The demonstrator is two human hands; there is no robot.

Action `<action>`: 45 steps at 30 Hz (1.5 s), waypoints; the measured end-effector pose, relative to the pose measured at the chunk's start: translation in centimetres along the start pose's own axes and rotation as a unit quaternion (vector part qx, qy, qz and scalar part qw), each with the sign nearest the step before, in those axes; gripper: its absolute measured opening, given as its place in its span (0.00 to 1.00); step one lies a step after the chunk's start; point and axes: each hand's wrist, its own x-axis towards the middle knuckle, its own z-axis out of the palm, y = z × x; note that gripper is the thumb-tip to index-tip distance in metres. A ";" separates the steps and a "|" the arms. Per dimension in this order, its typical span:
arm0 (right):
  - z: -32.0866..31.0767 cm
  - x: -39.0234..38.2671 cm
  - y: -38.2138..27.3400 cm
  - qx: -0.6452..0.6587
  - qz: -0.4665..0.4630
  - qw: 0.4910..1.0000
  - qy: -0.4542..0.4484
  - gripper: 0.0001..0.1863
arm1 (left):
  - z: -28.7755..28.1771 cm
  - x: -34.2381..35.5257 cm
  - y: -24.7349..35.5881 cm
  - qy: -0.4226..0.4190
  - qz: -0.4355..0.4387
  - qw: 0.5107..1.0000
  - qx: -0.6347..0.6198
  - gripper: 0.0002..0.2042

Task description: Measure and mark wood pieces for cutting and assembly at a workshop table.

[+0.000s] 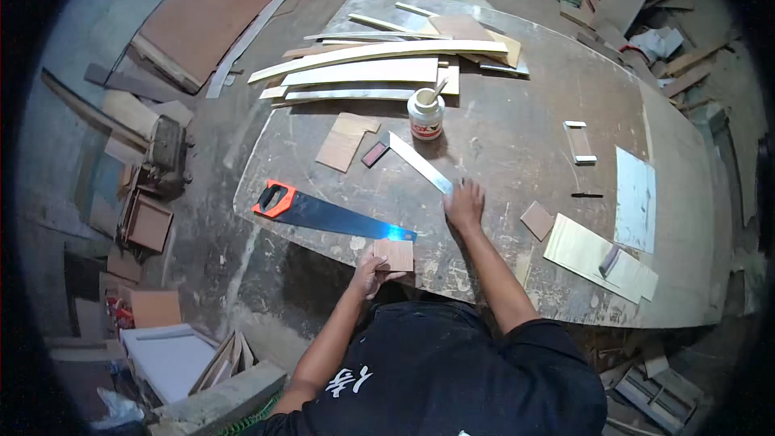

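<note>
Left grip (370, 276) is clamped on a small wooden block (395, 255) at the near edge of the surface (517, 169). Just beyond lies the saw (339, 216), handle by the left edge. Right grip (466, 206) meets the far-reaching try square (420, 163); whether closed on it, I cannot tell. Rightward is open room. Farther stands the jar (426, 119).

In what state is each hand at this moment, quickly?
Left hand: closed, holding a small wood piece.
Right hand: at the end of the square's metal blade; whether it grips cannot be told.
</note>
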 end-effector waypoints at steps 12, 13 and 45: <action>0.8 0.2 -1.8 0.156 0.083 0.984 -0.034 0.28 | -0.2 -2.6 -1.5 0.075 0.016 0.997 0.010 0.21; 0.4 -0.5 -2.1 0.205 0.080 0.975 -0.015 0.27 | -0.5 -2.5 -1.6 0.077 0.009 0.997 0.014 0.20; 3.4 -12.2 -3.3 0.644 0.184 0.704 -0.236 0.07 | -4.4 5.8 3.3 -0.025 0.083 0.923 0.374 0.18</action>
